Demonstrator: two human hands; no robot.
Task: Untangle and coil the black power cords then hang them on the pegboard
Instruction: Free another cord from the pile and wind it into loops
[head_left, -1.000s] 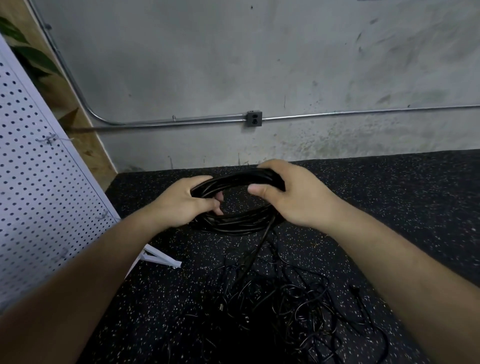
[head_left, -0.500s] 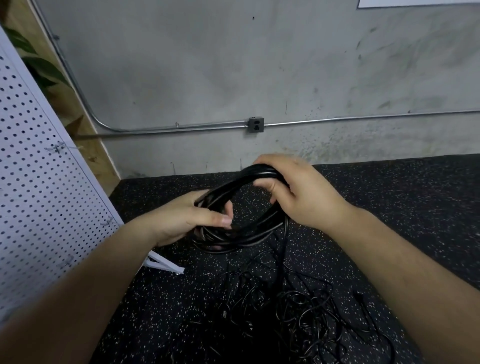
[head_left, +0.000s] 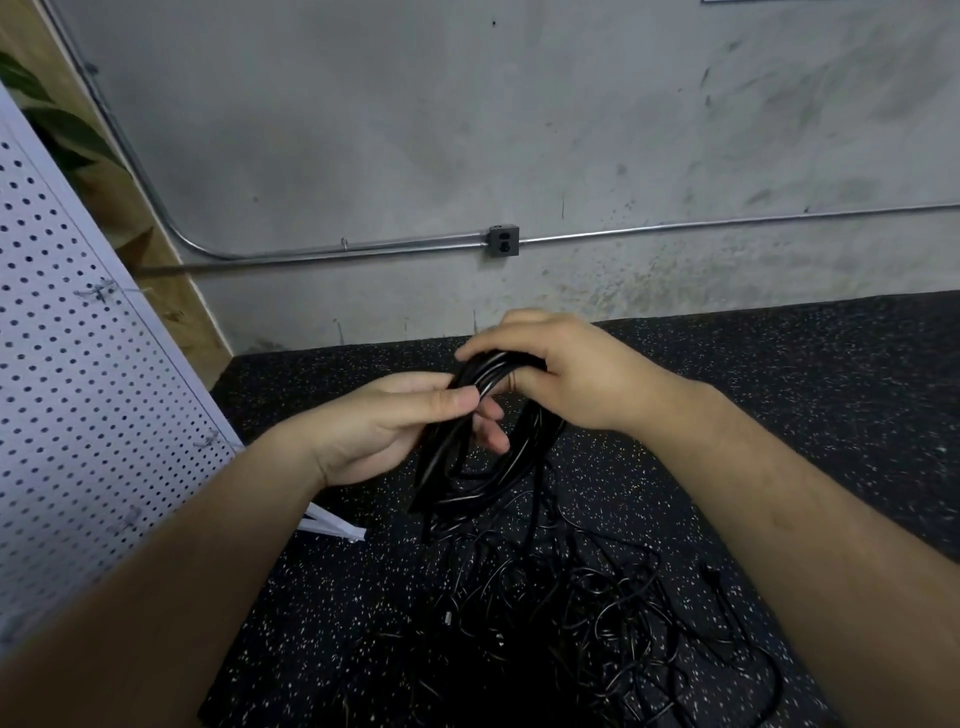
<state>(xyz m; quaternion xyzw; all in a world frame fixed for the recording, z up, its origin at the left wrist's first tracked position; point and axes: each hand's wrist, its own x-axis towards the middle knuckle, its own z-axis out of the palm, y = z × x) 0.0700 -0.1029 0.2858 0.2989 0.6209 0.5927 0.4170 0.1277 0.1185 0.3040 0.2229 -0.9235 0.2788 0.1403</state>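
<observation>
Coiled black cord (head_left: 483, 457) held upright, right hand (head_left: 569, 376) gripping its top, left hand (head_left: 389, 423) pinching the strands, loose tangle (head_left: 576, 618) on the floor (head_left: 789, 415) below

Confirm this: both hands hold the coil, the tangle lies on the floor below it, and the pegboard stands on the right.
Wrong in one point: the head view shows the pegboard on the left. The left hand and right hand do hold the coil, with the tangle on the floor below it.
</observation>
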